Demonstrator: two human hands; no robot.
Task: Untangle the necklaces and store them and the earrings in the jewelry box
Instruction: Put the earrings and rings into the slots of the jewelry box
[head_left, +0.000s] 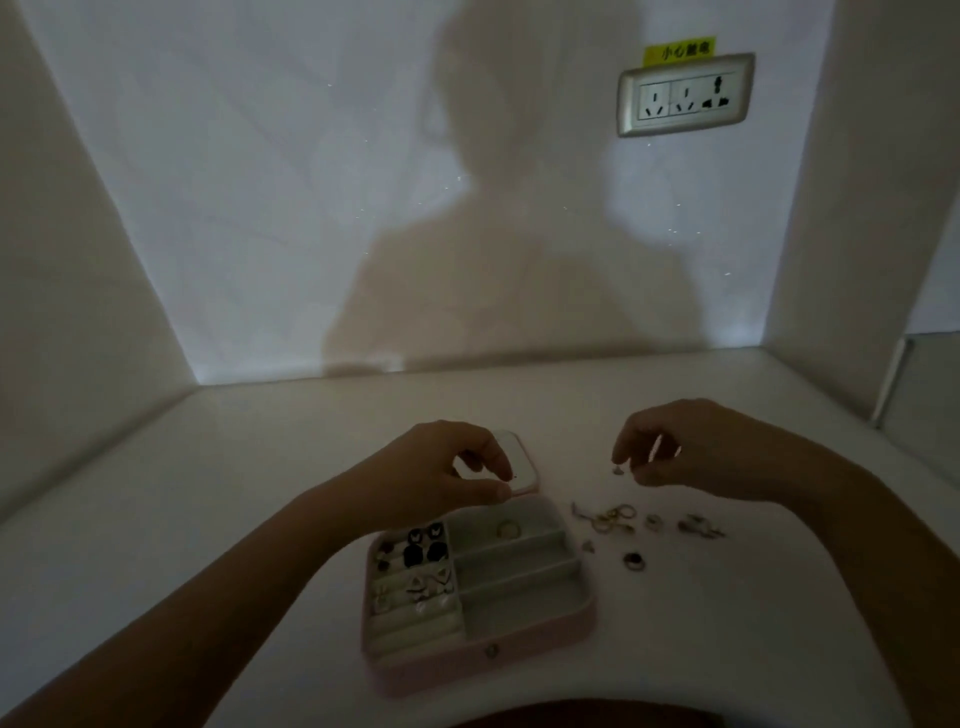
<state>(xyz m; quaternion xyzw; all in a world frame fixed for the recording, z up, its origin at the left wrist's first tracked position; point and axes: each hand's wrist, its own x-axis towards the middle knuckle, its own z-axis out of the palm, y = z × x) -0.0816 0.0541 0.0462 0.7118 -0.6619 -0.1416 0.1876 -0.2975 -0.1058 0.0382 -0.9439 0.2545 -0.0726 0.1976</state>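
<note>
Metal small piece (618, 470) pinched under the right hand (675, 454), fingers curled narrow, right of frame centre. Left hand (452, 467) also narrow, thumb to forefinger over the lid (522, 460); what it grips, if anything, is too small to tell in this light. No chain visible between them, can't rule one out. Jewelry box (441, 670) open at lower centre: earrings (423, 551) in its left slots, one ring (508, 529) in the top right compartment, the compartments below it look free. Loose pile (623, 519) on the bench (753, 623) just right of the box. My call: keep the pinch low over the bench, tease knots apart slowly without pulling tight, then one item per free compartment
</note>
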